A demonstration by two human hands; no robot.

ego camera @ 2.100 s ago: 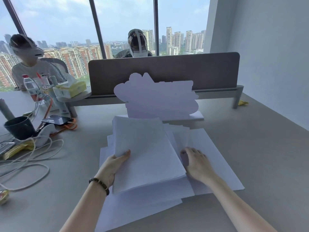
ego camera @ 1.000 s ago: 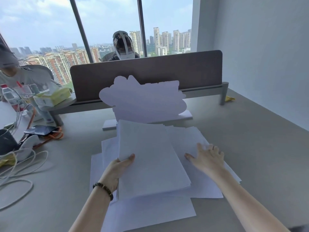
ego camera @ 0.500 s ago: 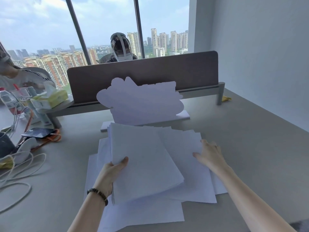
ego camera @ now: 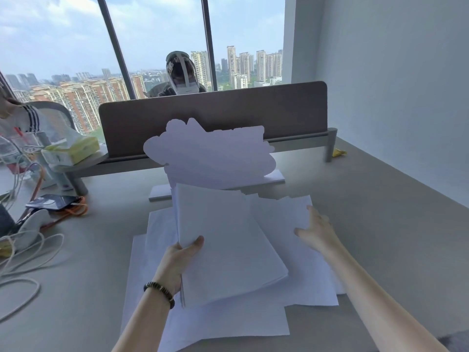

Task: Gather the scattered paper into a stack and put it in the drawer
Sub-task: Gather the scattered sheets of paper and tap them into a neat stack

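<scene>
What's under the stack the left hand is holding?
Under the stack gripped by the left hand lie loose sheets fanned over the desk. Anything beneath those sheets is covered.

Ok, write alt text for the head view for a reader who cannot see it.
A person's left hand grips a stack of white paper above loose sheets spread on a grey desk, while the right hand rests open on sheets to the right. Behind stand a desk divider and city-view windows.
</scene>
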